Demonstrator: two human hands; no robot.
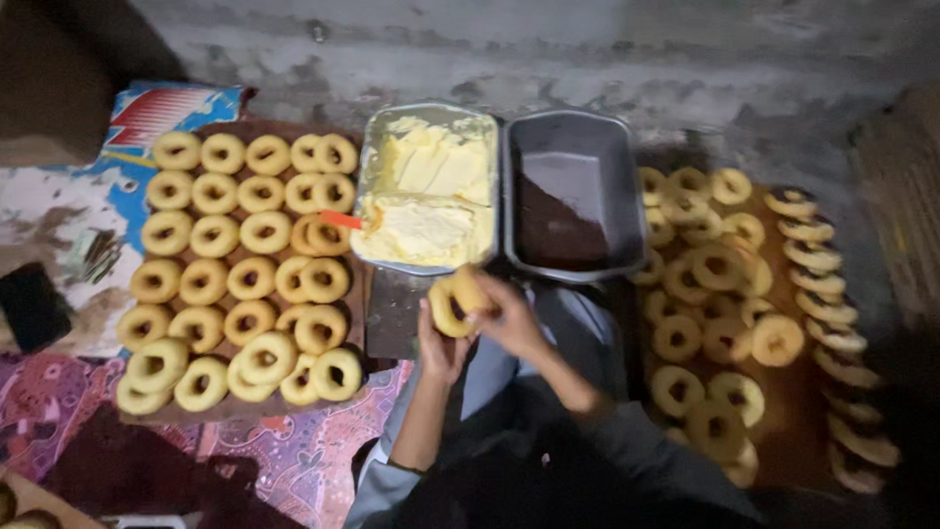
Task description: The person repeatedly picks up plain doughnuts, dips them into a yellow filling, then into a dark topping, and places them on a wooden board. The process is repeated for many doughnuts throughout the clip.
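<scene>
Doughnut [456, 300] gripped in both our left hand [441, 345] and right hand [511, 318], seemingly mid-filling; next move likely needs cream from tray [377, 162].

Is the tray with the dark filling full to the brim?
No, the dark tray is mostly bare, with dark filling only at its near end.

Metal trays: two, one with pale cream [428, 191], one with dark chocolate filling [573, 196].
Hands: two, left hand [441, 343], right hand [509, 318].
Ring doughnuts held: one [456, 300].
Ring doughnuts on left board [240, 260]: about thirty.
</scene>
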